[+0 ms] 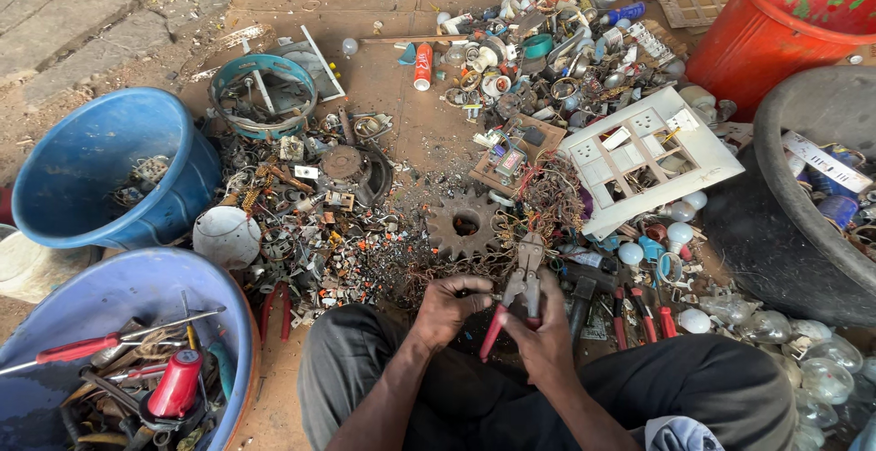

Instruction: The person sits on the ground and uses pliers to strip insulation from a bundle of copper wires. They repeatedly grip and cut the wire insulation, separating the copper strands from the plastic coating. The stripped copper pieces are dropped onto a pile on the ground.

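Note:
My right hand (pixel 546 328) grips red-handled pliers (pixel 516 289), their grey jaws pointing away from me toward a rusty sprocket (pixel 465 224). My left hand (pixel 450 303) is closed on a small piece of scrap right beside the pliers' handles; what it holds is too small to make out. Both hands hover over a tangle of thin wire and small metal bits on the cardboard (pixel 401 123) between my knees.
A blue bucket (pixel 109 173) and a blue tub of tools (pixel 137 360) sit left. A red bucket (pixel 776 31) and a black tub (pixel 794 205) stand right. A white switch plate (pixel 648 155), glass bulbs (pixel 776 332), more pliers (pixel 639 310) and heaps of scrap lie around.

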